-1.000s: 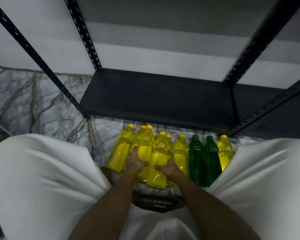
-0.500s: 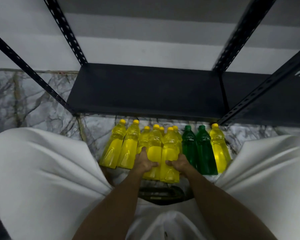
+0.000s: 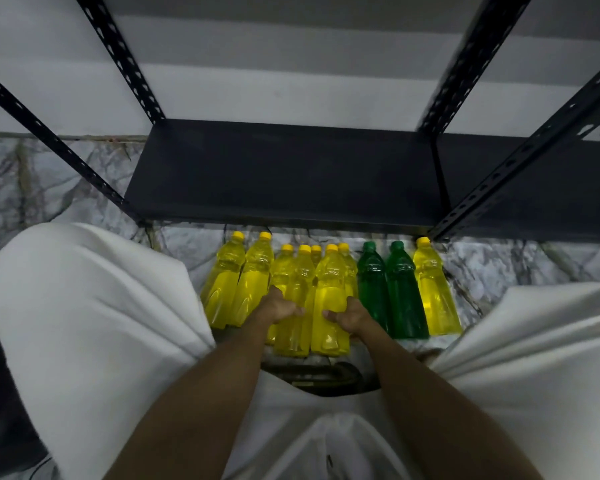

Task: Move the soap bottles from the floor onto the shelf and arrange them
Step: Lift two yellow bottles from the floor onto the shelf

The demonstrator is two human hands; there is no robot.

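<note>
A marbled grey floor (image 3: pixel 66 181) runs up to a pale wall, and a black metal shelf (image 3: pixel 284 174) stands on it, its low board bare and dark between perforated uprights. Along the floor just in front of the shelf's front edge stands a row of soap bottles, all upright. At the left end are two yellow bottles (image 3: pixel 238 282) side by side. In the middle is a tight cluster of yellow bottles, some behind others. Right of the cluster stand two green bottles (image 3: pixel 388 289), touching each other, and at the right end, near the shelf's front right upright, one more yellow bottle (image 3: pixel 433 289).

The person crouches with knees in white cloth (image 3: pixel 94 306) spread wide on either side of the row. The left hand (image 3: pixel 278 308) is curled around a yellow bottle (image 3: pixel 300 282) in the cluster, thumb across its front. The right hand (image 3: pixel 349 317) grips the neighbouring yellow bottle (image 3: pixel 330 282) the same way from the other side. Both held bottles sit at the near edge of the cluster; whether their bases touch the floor cannot be told.
</note>
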